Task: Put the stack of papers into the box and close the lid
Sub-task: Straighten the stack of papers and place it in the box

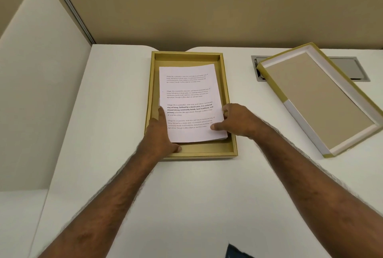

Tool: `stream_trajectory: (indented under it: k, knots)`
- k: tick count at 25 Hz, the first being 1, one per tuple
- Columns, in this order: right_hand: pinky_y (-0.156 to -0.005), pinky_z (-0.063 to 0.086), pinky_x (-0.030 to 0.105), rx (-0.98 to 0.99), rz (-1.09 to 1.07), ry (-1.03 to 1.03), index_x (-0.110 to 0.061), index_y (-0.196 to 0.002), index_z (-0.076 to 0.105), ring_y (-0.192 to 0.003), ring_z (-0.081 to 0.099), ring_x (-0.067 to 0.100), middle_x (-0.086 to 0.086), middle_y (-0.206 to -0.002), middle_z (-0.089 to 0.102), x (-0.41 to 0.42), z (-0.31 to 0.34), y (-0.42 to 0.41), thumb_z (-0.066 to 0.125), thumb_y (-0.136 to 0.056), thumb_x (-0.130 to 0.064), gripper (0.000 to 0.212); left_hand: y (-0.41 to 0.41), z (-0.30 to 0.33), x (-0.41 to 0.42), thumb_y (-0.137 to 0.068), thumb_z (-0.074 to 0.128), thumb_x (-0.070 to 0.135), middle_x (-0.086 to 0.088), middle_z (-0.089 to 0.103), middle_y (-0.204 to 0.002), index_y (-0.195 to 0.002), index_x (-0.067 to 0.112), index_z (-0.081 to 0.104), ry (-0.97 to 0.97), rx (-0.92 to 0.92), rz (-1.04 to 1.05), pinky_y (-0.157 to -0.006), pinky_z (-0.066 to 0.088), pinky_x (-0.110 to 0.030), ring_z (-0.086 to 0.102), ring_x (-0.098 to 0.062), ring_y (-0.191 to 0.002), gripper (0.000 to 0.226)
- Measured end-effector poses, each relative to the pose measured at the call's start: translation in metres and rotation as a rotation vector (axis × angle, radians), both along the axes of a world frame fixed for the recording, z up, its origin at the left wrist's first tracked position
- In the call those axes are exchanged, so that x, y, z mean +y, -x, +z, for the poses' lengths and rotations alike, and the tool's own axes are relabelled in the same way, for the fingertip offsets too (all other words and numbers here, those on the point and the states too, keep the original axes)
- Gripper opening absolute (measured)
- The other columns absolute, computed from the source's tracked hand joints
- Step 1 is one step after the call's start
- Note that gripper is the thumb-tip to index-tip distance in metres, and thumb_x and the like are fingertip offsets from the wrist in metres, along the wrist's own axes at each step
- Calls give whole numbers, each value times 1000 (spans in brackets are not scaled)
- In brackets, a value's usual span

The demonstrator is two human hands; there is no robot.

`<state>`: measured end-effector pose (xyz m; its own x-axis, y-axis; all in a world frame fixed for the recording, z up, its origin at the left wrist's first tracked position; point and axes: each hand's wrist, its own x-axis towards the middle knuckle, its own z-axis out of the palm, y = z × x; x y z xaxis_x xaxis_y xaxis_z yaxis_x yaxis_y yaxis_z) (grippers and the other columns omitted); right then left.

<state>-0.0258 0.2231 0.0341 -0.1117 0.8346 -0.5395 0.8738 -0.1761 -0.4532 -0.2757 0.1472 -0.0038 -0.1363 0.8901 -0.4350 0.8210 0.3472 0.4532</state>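
The left hand lies with its fingers flat along the left edge of the stack of papers, which sits slightly askew inside the open gold box near the desk's back edge. The right hand pinches the stack's right edge, thumb on top. The lid lies upside down toward the desk's right edge.

papers: white printed stack, inside box, slightly askew | box: gold, open | lid: upturned, right of box

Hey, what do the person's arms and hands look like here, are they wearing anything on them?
Both forearms are bare and hairy, with no sleeves in view. The left hand and right hand wear no gloves, and no rings, watch or bracelets show on the sides that can be seen. Short nails show on the right hand.
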Motion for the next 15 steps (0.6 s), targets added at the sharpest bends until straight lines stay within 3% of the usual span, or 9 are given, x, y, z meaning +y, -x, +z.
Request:
stream_trajectory:
  k: [2, 7, 10, 12, 15]
  knots:
    - [-75, 50, 24, -63, 44, -23, -18, -129, 57, -100, 60, 16, 3, -131, 67, -8, 0, 4, 93, -79, -46, 68, 0, 0, -2, -70, 99, 31, -15, 46, -143, -168, 23, -15, -25, 53, -57, -97, 56, -40, 56, -29, -129, 151]
    - [-95, 58, 35, -125, 99, -18, -11, -148, 51, -120, 64, 25, 7, -140, 65, -18, 3, 12, 95, -77, -42, 88, 0, 4, -2, -86, 87, 20, -18, 50, -143, -169, 17, -10, -64, 168, -94, -101, 56, -44, 56, -30, -130, 128]
    - [-95, 57, 35, -140, 103, -51, -13, -150, 47, -124, 65, 27, 8, -143, 63, -23, 5, 15, 96, -76, -43, 94, -3, 6, -4, -88, 85, 20, -20, 49, -148, -169, 10, -8, -59, 245, -133, -103, 56, -45, 54, -32, -133, 124]
    - [-100, 57, 37, -182, 142, -145, -14, -160, 35, -131, 60, 29, 10, -151, 54, -29, 5, 19, 98, -72, -44, 112, -4, 6, -4, -88, 85, 19, -21, 47, -151, -168, 6, -5, -50, 285, -156, -103, 56, -44, 53, -32, -135, 122]
    - [-113, 51, 44, -263, 295, -263, -21, -169, 17, -151, 41, 33, 11, -171, 24, -38, 1, 23, 99, -70, -42, 130, -3, 5, -3, -88, 85, 21, -21, 48, -151, -168, 4, -2, -46, 306, -180, -102, 55, -42, 53, -32, -135, 120]
